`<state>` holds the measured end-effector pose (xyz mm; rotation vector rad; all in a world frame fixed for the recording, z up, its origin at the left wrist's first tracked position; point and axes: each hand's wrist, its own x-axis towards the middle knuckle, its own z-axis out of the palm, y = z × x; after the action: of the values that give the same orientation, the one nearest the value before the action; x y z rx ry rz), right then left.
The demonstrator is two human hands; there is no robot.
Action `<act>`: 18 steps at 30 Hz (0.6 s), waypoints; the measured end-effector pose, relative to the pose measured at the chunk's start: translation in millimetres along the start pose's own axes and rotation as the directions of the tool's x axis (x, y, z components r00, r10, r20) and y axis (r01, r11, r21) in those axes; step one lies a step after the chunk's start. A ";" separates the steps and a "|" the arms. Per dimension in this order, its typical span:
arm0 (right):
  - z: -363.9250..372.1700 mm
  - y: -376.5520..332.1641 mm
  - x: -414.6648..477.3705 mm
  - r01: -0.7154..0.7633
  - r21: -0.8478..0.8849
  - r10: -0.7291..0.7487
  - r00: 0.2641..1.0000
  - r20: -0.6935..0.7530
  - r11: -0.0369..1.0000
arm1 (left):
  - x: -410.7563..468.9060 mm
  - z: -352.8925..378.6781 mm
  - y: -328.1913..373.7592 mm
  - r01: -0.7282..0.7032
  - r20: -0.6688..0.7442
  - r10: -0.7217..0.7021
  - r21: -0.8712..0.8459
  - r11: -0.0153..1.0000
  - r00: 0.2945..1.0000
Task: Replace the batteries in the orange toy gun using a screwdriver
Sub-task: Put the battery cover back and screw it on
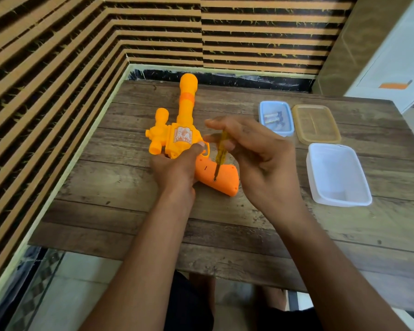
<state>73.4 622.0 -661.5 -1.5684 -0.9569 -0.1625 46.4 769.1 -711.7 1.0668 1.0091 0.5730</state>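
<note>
Striped wall [58,68] behind, wood tabletop [129,211] in front. Left grip [175,168] clenched round orange toy gun [177,137] mid-body; gun on tabletop, barrel pointing away. Screwdriver [220,151] upright, tip at screw hole in gun's handle, pinched by right grip [261,158]. Far right: blue box [263,108] w/ batteries [271,117], amber lid [316,124], white tub [313,182].

Wood table [129,211] w/ blue tub [274,102], yellowish lid [316,124] beside it, white tub [332,168] nearer.
</note>
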 end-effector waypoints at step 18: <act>1.9 2.5 -1.2 0.027 -0.167 -0.040 0.996 -0.077 0.986 | -1.3 -0.8 -0.4 -0.002 0.000 0.002 0.007 1.000 1.000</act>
<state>73.4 623.3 -664.6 -1.6850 -0.9262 -0.3335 45.1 768.2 -711.7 1.0742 1.0113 0.5713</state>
